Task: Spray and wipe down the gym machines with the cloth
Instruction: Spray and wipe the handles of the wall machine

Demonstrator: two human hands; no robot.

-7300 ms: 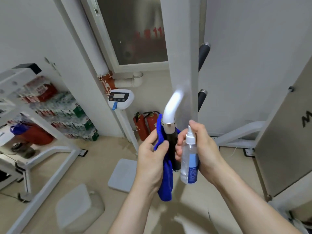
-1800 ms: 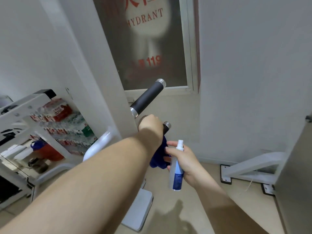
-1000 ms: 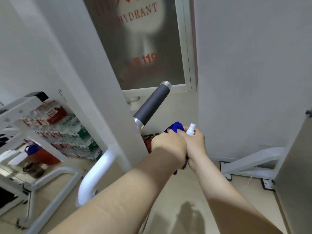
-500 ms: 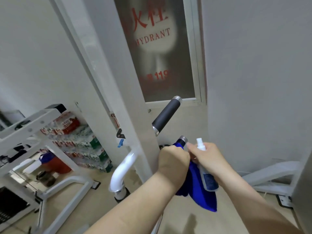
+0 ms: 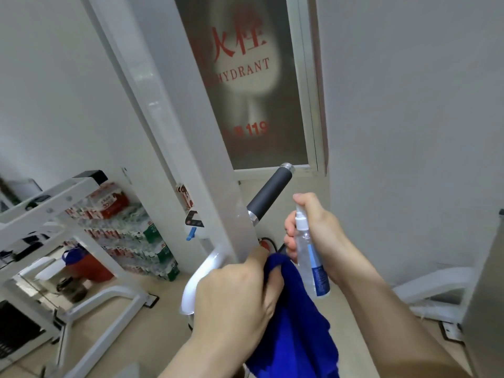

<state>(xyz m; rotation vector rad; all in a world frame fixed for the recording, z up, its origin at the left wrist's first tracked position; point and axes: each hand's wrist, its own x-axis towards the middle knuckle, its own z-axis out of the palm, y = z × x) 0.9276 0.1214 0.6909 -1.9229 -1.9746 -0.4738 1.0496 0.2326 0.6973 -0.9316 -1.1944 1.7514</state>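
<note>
Hanging from the left hand (image 5: 237, 296), the blue cloth (image 5: 297, 326) sits near centre, just right of the white curved bar (image 5: 195, 282) of the gym machine. The cloth appears soft, light and limp; it should drape and fold freely, so it is best taken in a bunch at its upper end to form a wiping pad. The left fingers (image 5: 274, 279) are curled tight on that bunched upper end, with the rest trailing down.

Just right of the cloth, the spray bottle (image 5: 311, 257) stands upright in the right hand (image 5: 327, 238). It looks like light, smooth, clear plastic, likely slippery when wet; grip the body, not the neck. The right fingers wrap the body, with the index finger resting on the pump head.

Beyond both hands, the black handle grip (image 5: 270, 192) slants up and right from the white post (image 5: 188, 143). The hydrant cabinet (image 5: 253, 85) is on the far wall.
</note>
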